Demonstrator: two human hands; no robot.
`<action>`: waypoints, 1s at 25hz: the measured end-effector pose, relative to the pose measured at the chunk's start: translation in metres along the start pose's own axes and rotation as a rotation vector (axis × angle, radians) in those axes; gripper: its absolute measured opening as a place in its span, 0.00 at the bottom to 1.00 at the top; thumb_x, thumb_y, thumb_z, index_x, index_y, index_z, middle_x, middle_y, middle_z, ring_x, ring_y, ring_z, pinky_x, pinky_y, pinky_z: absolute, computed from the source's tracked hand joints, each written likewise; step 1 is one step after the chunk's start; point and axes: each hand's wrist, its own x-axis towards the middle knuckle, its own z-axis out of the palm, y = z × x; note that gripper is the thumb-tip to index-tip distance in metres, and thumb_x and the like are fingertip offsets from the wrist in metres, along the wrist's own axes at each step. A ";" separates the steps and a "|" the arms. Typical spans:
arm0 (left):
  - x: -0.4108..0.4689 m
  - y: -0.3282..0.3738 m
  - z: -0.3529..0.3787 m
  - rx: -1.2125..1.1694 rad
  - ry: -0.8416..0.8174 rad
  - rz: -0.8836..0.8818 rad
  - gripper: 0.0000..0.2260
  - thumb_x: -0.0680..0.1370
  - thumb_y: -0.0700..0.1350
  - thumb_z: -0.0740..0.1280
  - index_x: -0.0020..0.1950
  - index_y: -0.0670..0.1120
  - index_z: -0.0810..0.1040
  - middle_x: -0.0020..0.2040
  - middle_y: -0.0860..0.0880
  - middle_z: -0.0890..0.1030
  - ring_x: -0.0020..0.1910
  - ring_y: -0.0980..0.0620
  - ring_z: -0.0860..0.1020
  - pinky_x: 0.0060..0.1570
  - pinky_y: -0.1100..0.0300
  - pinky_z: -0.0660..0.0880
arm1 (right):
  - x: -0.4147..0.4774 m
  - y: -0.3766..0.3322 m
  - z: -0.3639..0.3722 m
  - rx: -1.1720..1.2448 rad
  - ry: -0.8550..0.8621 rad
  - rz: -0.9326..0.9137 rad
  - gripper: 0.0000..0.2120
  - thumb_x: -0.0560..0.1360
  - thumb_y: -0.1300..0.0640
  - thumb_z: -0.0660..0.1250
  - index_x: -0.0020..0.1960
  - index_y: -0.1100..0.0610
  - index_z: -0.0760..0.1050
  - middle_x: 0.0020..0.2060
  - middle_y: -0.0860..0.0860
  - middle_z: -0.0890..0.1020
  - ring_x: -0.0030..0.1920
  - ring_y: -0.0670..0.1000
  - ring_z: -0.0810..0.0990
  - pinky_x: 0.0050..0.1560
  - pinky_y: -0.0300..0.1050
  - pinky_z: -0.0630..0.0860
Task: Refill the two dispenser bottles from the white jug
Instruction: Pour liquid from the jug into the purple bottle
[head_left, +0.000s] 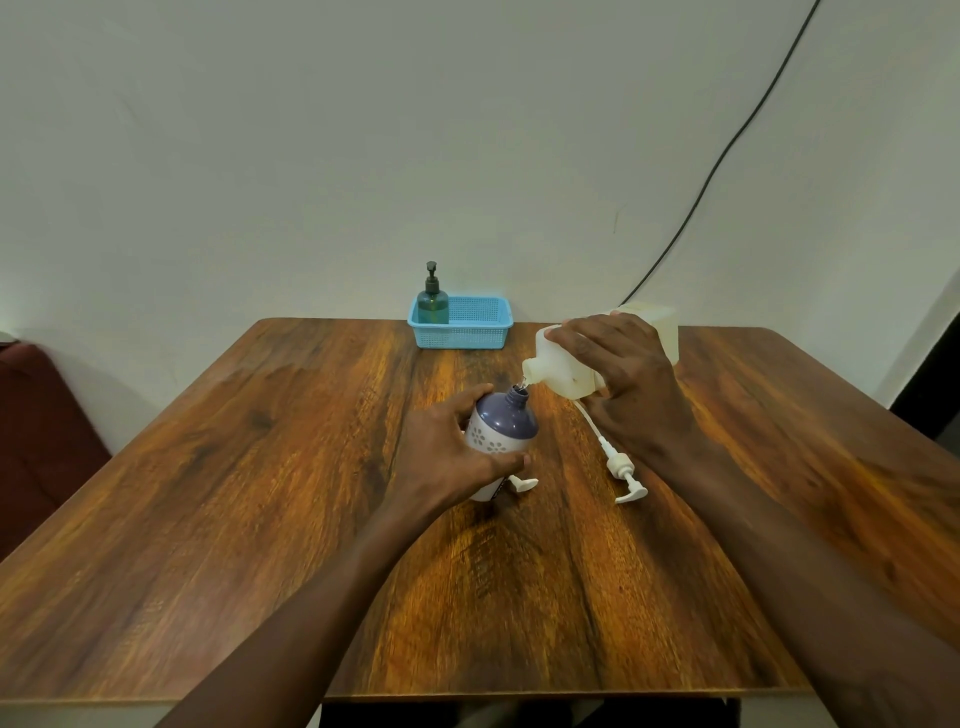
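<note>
Purple dispenser bottle (506, 423): sitting uncapped near the middle of the wooden table (260, 467), with the left hand (452, 457) wrapping fingers and thumb around its body.
White jug (563, 364): the right hand (628, 374) is gripping it and tilting its spout just above the bottle's open neck.
White pump head (621, 467): lying on the table just right of the bottle.
Green pump bottle (432, 304): standing upright in the blue basket (478, 335) at the far edge.
</note>
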 end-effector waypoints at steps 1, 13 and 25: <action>0.000 0.000 0.001 0.001 0.000 0.000 0.39 0.60 0.64 0.81 0.70 0.60 0.75 0.52 0.68 0.78 0.53 0.71 0.78 0.49 0.76 0.74 | 0.000 0.000 0.000 -0.002 -0.004 0.003 0.41 0.61 0.69 0.82 0.72 0.56 0.75 0.66 0.56 0.80 0.67 0.60 0.76 0.72 0.57 0.63; -0.001 -0.001 0.001 0.003 -0.003 0.005 0.39 0.60 0.64 0.80 0.70 0.58 0.76 0.53 0.65 0.79 0.50 0.69 0.79 0.49 0.74 0.74 | 0.001 -0.005 -0.004 -0.025 -0.024 -0.013 0.40 0.61 0.69 0.83 0.71 0.58 0.76 0.65 0.57 0.81 0.66 0.62 0.77 0.71 0.62 0.67; -0.004 0.003 -0.001 -0.028 0.006 0.024 0.35 0.61 0.63 0.81 0.65 0.68 0.71 0.49 0.72 0.77 0.53 0.71 0.78 0.47 0.76 0.74 | 0.003 -0.004 -0.003 -0.058 -0.012 -0.029 0.41 0.60 0.68 0.83 0.71 0.56 0.75 0.65 0.57 0.81 0.65 0.60 0.76 0.72 0.57 0.62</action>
